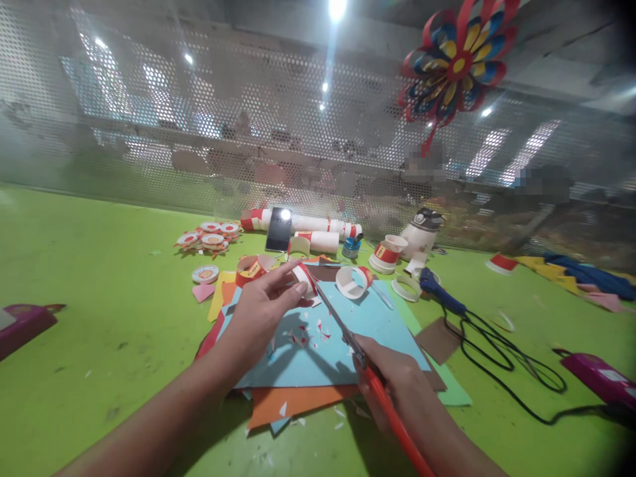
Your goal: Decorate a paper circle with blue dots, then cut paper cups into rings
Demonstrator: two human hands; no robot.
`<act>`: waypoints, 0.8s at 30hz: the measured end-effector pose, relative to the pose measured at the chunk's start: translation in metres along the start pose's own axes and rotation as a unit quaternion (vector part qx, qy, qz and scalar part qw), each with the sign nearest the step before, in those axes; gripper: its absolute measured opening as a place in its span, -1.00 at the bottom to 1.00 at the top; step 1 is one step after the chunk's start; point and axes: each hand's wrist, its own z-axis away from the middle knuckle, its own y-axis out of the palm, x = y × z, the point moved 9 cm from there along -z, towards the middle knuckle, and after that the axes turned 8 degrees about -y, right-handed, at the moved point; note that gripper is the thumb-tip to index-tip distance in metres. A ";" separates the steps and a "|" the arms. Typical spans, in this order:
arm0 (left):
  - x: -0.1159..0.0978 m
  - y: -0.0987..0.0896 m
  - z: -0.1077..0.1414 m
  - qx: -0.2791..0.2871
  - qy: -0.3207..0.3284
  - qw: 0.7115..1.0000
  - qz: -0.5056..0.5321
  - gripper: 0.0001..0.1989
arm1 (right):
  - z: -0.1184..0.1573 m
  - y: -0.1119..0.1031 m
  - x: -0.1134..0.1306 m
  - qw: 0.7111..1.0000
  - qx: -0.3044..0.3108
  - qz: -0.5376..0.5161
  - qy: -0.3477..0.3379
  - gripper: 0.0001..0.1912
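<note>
My left hand (271, 301) pinches a small white paper piece with a red edge (305, 281), held above a stack of coloured paper. In my right hand (390, 377) are red-handled scissors (342, 324), their blades pointing up and left to the red edge of that piece. How far the blades are parted is hard to make out. Light blue paper (387, 344) tops the stack, and tiny red and white scraps (308, 333) lie on it below my hands. A cut white cup ring (352, 283) rests on its side at the paper's far edge.
A blue glue gun (440, 291) with a looping black cord lies right of the paper. Farther back are a phone (279, 232), stacked paper cups (387, 255), a blue bottle (352, 247) and a penguin-like container (421, 232). Purple cutters (599, 377) lie right and left.
</note>
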 end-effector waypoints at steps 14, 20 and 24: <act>0.000 -0.006 -0.004 0.000 0.013 1.000 0.019 -0.50 | 0.000 0.007 -0.004 0.999 0.026 0.019 -0.035 -0.81; 0.003 -0.007 -0.005 -0.011 0.000 1.000 0.010 -0.50 | 0.003 0.010 -0.009 0.999 0.030 0.012 -0.032 -0.81; 0.000 -0.002 -0.003 0.002 0.000 1.000 -0.004 -0.52 | 0.003 0.008 -0.006 0.999 0.025 -0.005 -0.019 -0.77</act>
